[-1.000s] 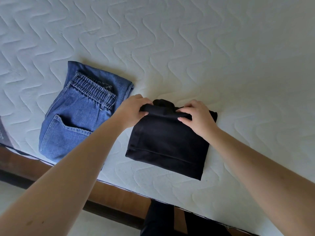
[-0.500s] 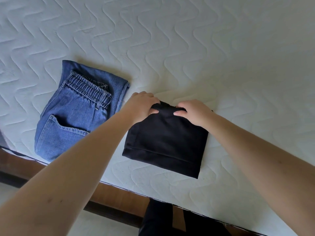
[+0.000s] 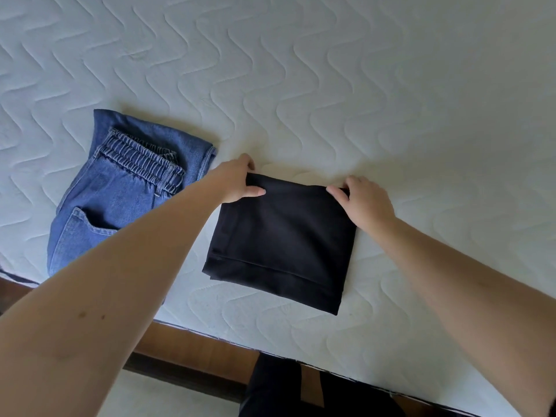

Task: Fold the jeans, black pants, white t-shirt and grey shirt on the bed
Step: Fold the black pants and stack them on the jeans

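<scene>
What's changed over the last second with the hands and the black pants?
Both hands slid apart along the far edge: the left hand now pinches the far-left corner of the black pants, the right hand the far-right one. The bunched far edge is flattened. The jeans stayed folded on the bed.

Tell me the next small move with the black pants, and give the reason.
Probably let go and smooth the top flat. The black pants already lie as a compact folded rectangle on the bed, beside the folded jeans. The left hand and right hand pinch only the far corners, so little seems left to fold.
</scene>
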